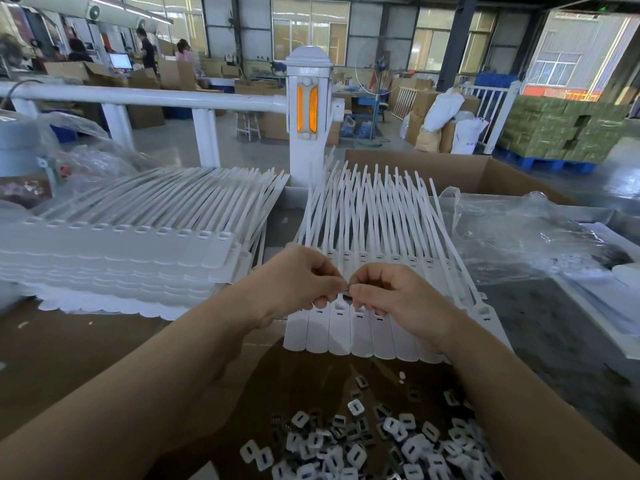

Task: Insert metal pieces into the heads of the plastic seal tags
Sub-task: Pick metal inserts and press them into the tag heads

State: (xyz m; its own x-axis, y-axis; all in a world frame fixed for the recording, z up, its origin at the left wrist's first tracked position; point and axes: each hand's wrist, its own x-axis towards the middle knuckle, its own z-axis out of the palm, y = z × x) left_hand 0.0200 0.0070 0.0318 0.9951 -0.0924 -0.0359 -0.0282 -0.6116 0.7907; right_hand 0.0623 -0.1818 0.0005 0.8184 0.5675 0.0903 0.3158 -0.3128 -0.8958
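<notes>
A joined row of white plastic seal tags (363,337) lies flat in front of me, straps fanning away toward a post. My left hand (304,275) and my right hand (384,289) meet above the tag heads, fingertips together, both pinching a small metal piece (346,287) between them. The piece is mostly hidden by the fingers. A heap of loose metal pieces (374,441), many with white faces, lies on the cardboard near me, between my forearms.
A tall stack of white tag sheets (121,258) sits at the left. A clear plastic bag (519,237) and an open cardboard box (485,171) are at the right. A white railing post (308,116) stands behind the tags. People work far back left.
</notes>
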